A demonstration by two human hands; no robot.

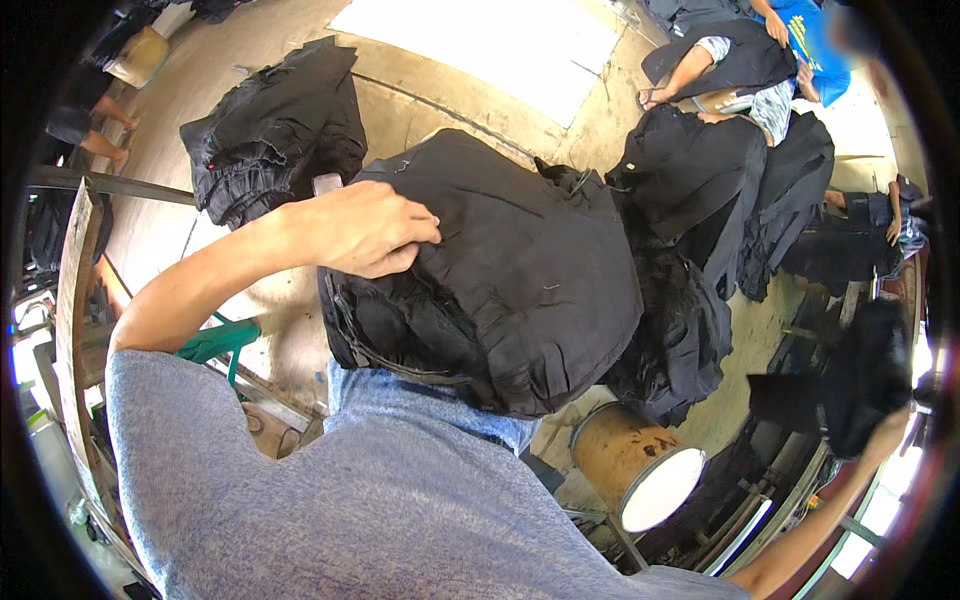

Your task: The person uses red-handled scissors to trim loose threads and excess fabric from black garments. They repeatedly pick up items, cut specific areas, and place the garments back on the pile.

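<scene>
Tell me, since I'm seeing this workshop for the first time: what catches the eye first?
A big bundle of black garments fills the centre, pressed against the person's chest with the left hand gripping its top. Out at the right edge, the right hand holds up another dark cloth. Below stands a rusty drum, and more black piles lie on the floor.

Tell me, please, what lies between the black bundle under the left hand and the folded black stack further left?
In the head view, only bare pale floor separates the black bundle from the folded stack.

Left hand [365, 228] gripping black garment bundle [500, 280], right hand [885, 425] raised
</scene>
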